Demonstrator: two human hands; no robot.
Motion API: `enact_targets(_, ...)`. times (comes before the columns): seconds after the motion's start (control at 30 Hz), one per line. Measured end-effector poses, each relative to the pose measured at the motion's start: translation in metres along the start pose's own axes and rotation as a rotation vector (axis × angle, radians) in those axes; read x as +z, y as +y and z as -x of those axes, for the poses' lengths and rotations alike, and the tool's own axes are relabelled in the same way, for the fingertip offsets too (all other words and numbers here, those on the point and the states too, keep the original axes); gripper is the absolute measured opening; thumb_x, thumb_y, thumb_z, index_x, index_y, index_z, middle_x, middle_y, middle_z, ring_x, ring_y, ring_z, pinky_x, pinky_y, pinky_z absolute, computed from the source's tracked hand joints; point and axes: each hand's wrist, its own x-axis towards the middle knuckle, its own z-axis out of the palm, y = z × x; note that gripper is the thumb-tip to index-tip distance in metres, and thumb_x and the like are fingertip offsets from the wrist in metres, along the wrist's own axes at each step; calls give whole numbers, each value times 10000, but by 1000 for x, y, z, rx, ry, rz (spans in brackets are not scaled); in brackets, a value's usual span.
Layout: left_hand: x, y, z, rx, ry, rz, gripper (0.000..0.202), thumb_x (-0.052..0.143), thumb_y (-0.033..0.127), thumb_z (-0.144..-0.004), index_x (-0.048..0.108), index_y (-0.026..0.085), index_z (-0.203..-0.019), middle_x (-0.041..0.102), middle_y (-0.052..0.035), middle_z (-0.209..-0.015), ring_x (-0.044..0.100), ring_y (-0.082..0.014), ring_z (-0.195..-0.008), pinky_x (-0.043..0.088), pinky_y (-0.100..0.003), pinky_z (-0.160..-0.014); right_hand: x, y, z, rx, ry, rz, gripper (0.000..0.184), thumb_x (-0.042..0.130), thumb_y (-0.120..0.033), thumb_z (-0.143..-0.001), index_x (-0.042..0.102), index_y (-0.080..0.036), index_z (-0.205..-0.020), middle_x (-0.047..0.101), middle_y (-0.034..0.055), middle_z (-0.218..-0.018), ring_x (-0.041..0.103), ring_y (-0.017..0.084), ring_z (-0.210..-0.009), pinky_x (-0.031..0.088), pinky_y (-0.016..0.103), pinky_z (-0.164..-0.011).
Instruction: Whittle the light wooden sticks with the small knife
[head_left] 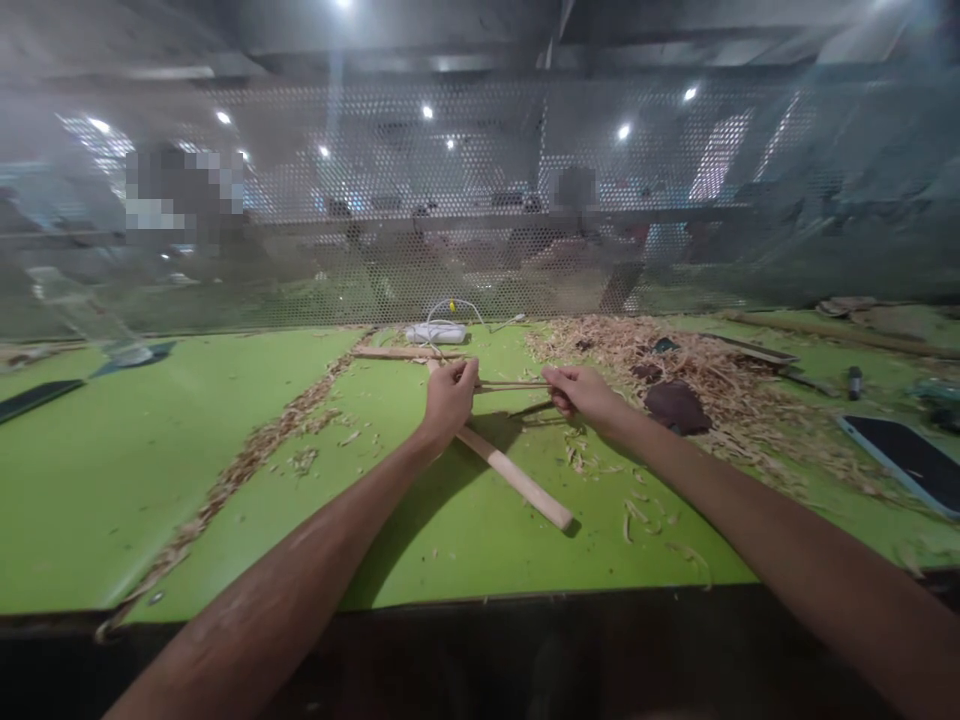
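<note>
Both arms reach out over a green table. My left hand is closed round one end of a pair of thin wooden sticks. My right hand is closed round the other end, so the sticks run level between the two hands, a little above the table. Under the hands a thicker wooden stick lies on the table, slanting toward me and to the right.
A heap of wood shavings covers the right side, with a dark cloth on it. A line of shavings runs across the left. A white device with a cable lies at the back by a perforated metal screen. A dark flat slab sits far right.
</note>
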Motion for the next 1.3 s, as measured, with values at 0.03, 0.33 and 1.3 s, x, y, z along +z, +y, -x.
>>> enact_targets(0.03, 0, 1, 0, -9, -2, 11, 453, 630, 440, -982, 504, 217, -607, 431, 53, -520, 361, -83, -411, 335, -212, -396, 1, -1, 0, -2, -7, -27, 578, 878, -664, -852, 531, -227, -699, 480, -37, -546, 385, 97, -489, 332, 215, -449)
enact_targets(0.33, 0, 4, -1, 41, 36, 3, 483, 650, 418, -983, 489, 211, -578, 426, 49, -525, 401, -83, -458, 507, -198, -496, 6, -7, 4, 54, -33, -105, 346, 824, -472, -961, 626, -190, -932, 635, 4, -658, 539, 116, -537, 389, 205, -461)
enact_targets(1.3, -3, -2, 0, 19, -81, -169, 407, 575, 367, -1000, 493, 236, -624, 451, 30, -542, 419, -137, -475, 319, -254, -462, 3, -9, 3, -120, -52, -7, 549, 992, -354, -694, 646, -189, -1086, 676, -51, -699, 583, 123, -575, 465, 257, -557)
